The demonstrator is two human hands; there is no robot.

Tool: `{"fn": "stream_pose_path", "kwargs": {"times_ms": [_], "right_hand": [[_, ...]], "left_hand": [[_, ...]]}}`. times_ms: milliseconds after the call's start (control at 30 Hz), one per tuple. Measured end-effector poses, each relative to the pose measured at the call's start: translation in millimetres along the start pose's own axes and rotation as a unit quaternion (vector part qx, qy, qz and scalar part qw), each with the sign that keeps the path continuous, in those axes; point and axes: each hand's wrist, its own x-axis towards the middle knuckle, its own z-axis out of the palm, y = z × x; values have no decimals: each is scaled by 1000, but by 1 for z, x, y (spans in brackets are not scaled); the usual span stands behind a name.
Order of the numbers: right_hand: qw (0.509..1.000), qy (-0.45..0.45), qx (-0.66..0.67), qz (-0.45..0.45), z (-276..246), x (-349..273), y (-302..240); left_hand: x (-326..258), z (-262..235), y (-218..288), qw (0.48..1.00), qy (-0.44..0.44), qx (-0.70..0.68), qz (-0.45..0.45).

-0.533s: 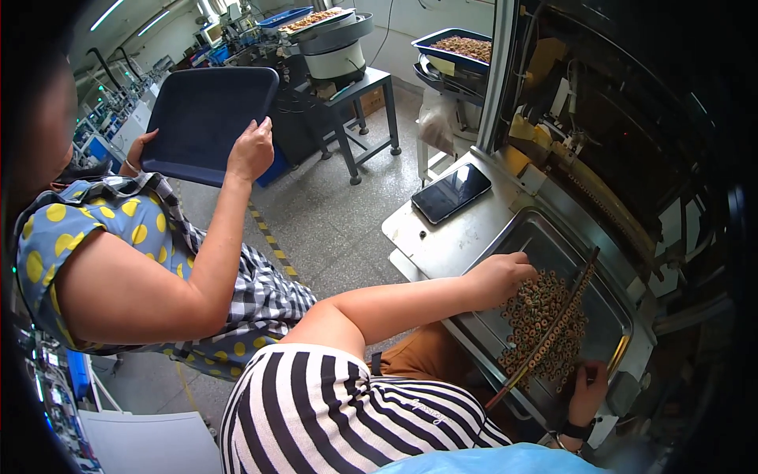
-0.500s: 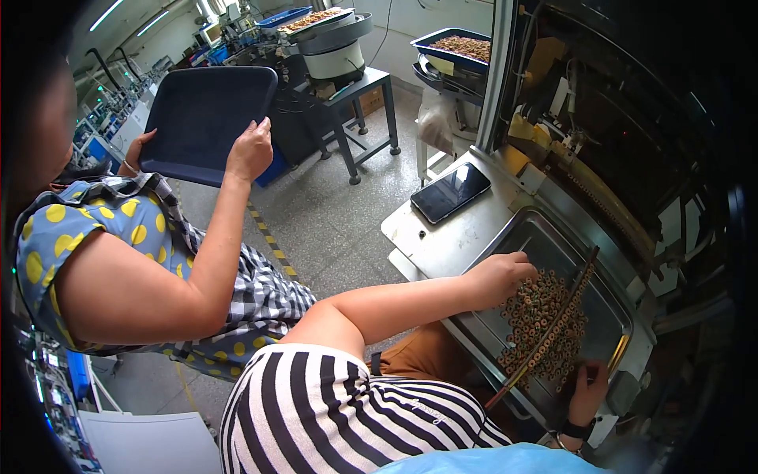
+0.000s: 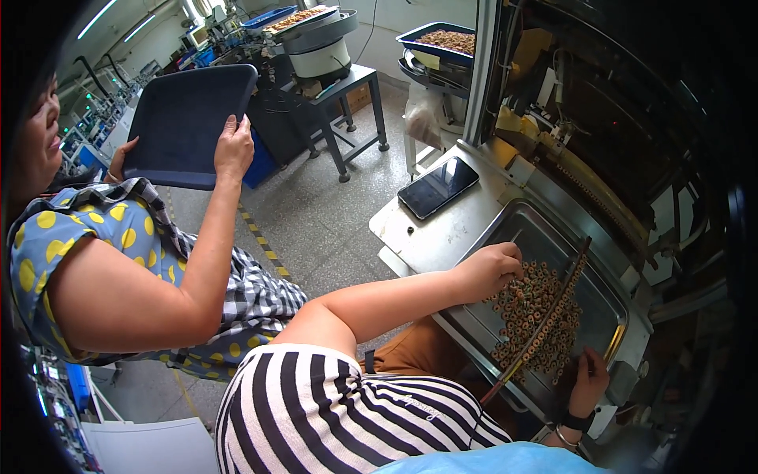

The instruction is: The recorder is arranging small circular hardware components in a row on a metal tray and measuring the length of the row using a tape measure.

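Rings [image 3: 537, 316] lie heaped in the tray [image 3: 608, 296] at right of frame. Left hand [image 3: 491, 268], fingers curled, gathers some; right hand [image 3: 588, 383] grips a loaded rod [image 3: 545, 320]. Threading seems underway; next move needs ring holes aligned with the rod tip.

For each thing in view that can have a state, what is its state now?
Left hand: resting on the small brown rings, grip unclear.
Right hand: at the long thin rod's lower end.
Shallow metal tray: partly filled with rings.
Black flat phone: screen dark, lying flat.
Dark blue plastic tray: held up, tilted, by another person.
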Motion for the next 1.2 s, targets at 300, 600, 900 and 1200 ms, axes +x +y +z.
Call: {"fn": "stream_pose_path", "kwargs": {"times_ms": [300,600,900,1200], "right_hand": [[997,26,68,39,1,2,3],[998,10,41,49,3,1,3],[999,6,33,39,3,1,11],[999,-3,19,43,0,1,3]], "left_hand": [[2,-5,11,998,3,-32,-52],[-1,-2,4,999,-13,-14,-29],[-1,-3,7,999,-28,-18,-40],[0,-2,6,1000,-24,0,-18]]}}
